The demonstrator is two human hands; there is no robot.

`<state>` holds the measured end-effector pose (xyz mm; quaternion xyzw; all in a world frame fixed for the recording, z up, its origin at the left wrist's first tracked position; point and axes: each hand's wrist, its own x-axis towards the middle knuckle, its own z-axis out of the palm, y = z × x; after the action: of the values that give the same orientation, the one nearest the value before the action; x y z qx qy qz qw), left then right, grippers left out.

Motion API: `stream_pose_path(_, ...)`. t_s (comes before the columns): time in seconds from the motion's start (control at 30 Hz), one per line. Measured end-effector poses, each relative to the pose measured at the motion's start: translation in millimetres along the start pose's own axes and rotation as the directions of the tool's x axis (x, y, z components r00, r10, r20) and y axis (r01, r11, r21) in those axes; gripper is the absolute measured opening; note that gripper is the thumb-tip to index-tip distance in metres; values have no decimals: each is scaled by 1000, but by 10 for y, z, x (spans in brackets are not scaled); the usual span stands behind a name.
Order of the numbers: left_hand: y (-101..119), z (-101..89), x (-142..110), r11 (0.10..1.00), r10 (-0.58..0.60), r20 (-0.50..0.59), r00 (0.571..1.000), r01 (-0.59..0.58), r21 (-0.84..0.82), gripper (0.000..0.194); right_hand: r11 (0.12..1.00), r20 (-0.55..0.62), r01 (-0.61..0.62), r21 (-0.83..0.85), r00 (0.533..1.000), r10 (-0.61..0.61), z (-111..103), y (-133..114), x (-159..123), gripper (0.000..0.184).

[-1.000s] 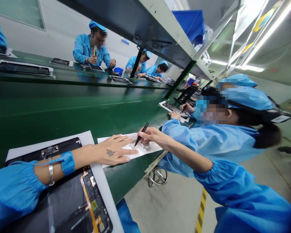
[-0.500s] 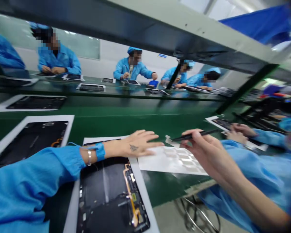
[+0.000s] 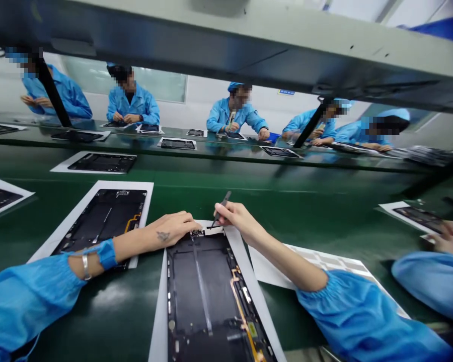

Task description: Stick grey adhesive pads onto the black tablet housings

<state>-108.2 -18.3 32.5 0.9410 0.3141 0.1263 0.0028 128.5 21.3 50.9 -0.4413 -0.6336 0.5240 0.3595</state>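
Currently, the right hand (image 3: 237, 217) pinches black tweezers (image 3: 222, 207), tips at the top edge of an open tablet housing (image 3: 202, 291). The left hand (image 3: 171, 227) rests with fingers together beside a small component (image 3: 197, 233) on that edge. Whether this edge is finished cannot be determined. A pale sheet (image 3: 317, 262) lies right on the green tabletop (image 3: 287, 211); a second tablet housing (image 3: 101, 216) lies left.

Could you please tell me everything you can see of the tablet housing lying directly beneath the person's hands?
The tablet housing lies flat on a white sheet on the green bench, its long side running toward the person. Its open back is black, with matte recessed panels, a pale lengthwise strip and an orange flex cable along the right side. A small component sits at the top edge, beside the left hand. The right hand holds a pointed black tool just above that edge. The near end leaves the view.
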Motion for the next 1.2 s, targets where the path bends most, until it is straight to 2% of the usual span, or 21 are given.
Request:
stream_pose_path(0.13, 11, 0, 20, 998, 61, -21, 998, -62, -19, 36, 996, -8, -81, 31, 997, 81, -42, 103, 26, 57)
stream_pose_path(0.27, 28, -10, 21, 996, 76, -68, 995, -79, -36, 34, 991, -16, -118, 57, 993, 119, -78, 86, -17, 55)
stream_pose_path(0.63, 51, -21, 48, 999, 50, -26, 998, -50, 2, 35, 992, -7, -123, 29, 992, 123, -63, 53, -21, 53)
stream_pose_path(0.87, 8, 71, 37, 998, 59, -41, 997, -58, 18, 39, 991, -2, -133, 16, 991, 133, -72, 56, -3, 54)
stream_pose_path(1.2, 20, 37, 38, 997, 71, -50, 996, -70, 15, 36, 990, -10, -143, 9, 990, 143, -76, 54, 9, 57)
